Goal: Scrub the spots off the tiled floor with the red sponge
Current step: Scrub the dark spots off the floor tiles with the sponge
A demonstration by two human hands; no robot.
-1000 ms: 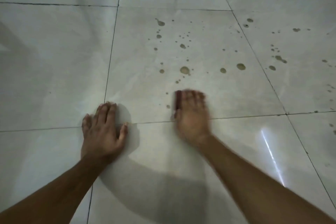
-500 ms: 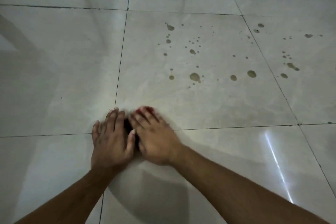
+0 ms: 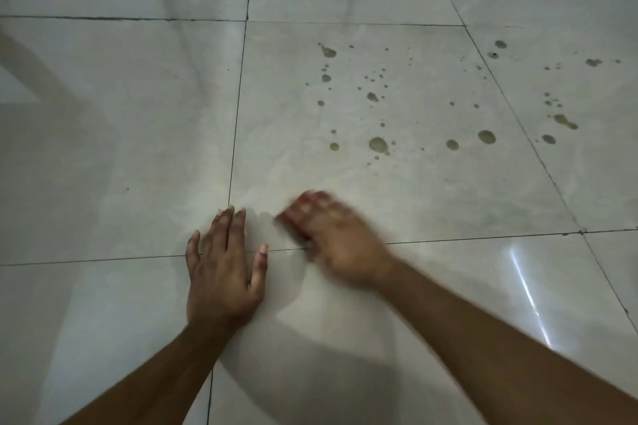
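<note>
Glossy pale tiled floor (image 3: 138,148) | brown spots (image 3: 378,144) | left hand (image 3: 224,266) flat, fingers spread | right hand (image 3: 340,245) blurred, pressing red sponge (image 3: 303,198)

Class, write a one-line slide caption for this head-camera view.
Left hand flat on tiled floor; blurred right hand presses red sponge below brown spots.

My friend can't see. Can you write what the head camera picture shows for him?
A blurred right hand presses a red sponge on a pale tiled floor, while the left hand rests flat beside it. Brownish spots dot the tiles farther ahead and to the right.
</note>
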